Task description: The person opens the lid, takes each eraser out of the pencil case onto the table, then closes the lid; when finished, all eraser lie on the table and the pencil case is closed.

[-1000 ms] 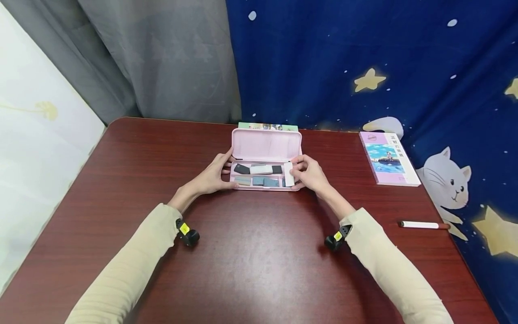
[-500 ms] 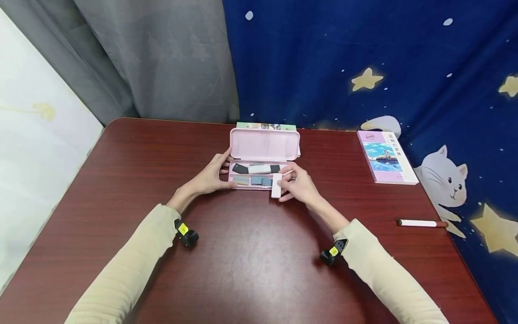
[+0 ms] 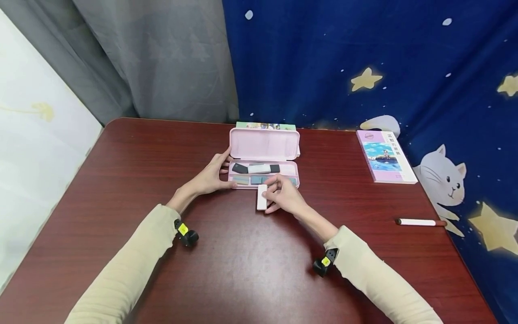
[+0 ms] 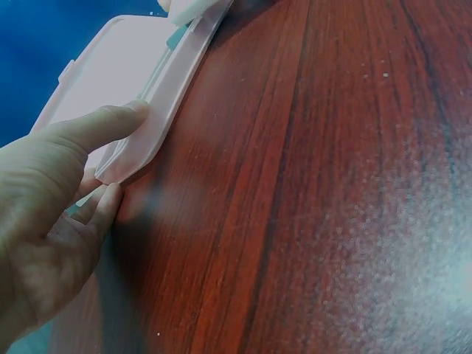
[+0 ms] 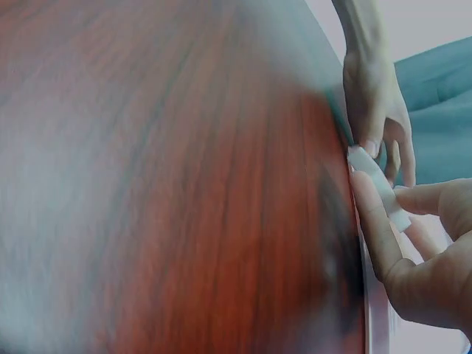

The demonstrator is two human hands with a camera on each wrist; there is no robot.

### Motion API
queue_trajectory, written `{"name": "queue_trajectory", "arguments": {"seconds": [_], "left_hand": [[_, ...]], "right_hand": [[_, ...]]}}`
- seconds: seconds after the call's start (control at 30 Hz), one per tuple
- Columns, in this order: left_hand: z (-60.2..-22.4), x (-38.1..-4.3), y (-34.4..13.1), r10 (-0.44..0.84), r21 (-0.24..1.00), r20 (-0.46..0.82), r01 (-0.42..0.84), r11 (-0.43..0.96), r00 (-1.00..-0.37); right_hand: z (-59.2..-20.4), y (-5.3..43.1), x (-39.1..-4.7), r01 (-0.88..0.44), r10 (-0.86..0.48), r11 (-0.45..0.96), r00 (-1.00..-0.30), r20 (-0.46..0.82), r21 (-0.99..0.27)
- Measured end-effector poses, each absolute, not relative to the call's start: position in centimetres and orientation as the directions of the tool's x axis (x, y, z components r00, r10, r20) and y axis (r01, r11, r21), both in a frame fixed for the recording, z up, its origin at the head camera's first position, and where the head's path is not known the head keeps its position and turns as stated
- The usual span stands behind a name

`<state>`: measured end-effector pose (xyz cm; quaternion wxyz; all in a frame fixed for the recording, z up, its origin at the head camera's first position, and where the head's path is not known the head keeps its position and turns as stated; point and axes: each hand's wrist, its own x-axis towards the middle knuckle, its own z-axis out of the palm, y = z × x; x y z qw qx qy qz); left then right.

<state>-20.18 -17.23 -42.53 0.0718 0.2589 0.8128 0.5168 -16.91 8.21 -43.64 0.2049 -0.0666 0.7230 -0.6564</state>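
Note:
A pink pencil case (image 3: 265, 145) stands with its lid raised at the back of the table. In its tray lie a black-and-white eraser (image 3: 259, 168), grey-blue erasers (image 3: 259, 180) and a beige-and-grey one (image 3: 241, 180). My left hand (image 3: 210, 174) grips the case's left end, with the thumb (image 4: 122, 122) on the front wall and the fingers around the corner. Between thumb and fingers, my right hand (image 3: 284, 194) pinches a white rectangular eraser (image 3: 262, 198), just in front of the case. The right wrist view shows the same eraser (image 5: 380, 188) held at its long sides.
Behind the case, a green-edged book (image 3: 265, 126) is mostly hidden. A purple-and-white book (image 3: 386, 157) lies at the back right. Nearer the right edge is a white marker with a brown end (image 3: 421, 222). Curtains (image 3: 291, 63) hang along the back of the reddish-brown table (image 3: 243, 270).
My right hand has lifted the white eraser from the case's right end and carried it left and forward, past the front rim. My left hand stays on the case.

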Motion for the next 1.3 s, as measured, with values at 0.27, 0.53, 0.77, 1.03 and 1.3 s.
{"name": "queue_trajectory", "arguments": {"seconds": [0.27, 0.53, 0.77, 1.03, 1.3], "left_hand": [[-42.4, -20.3, -17.2, 0.497, 0.879, 0.16, 0.353, 0.322, -0.853], [-42.6, -20.4, -17.4, 0.491, 0.883, 0.159, 0.346, 0.318, -0.856], [-42.7, -20.4, -17.4, 0.495, 0.884, 0.156, 0.345, 0.316, -0.855], [-42.5, -20.3, -17.4, 0.496, 0.884, 0.149, 0.34, 0.321, -0.856], [-42.4, -20.3, -17.4, 0.498, 0.887, 0.143, 0.334, 0.319, -0.855]], "right_hand": [[-44.1, 5.7, -15.9, 0.185, -0.432, 0.157, -0.871, -0.236, -0.97], [-44.4, 3.7, -15.5, 0.188, -0.434, 0.144, -0.87, -0.233, -0.971], [-44.5, 2.5, -15.7, 0.186, -0.393, 0.178, -0.887, -0.243, -0.966], [-44.1, 2.4, -15.9, 0.131, -0.37, 0.311, -0.896, -0.247, -0.941], [-44.4, 2.5, -16.0, 0.143, -0.351, 0.299, -0.903, -0.248, -0.943]]}}
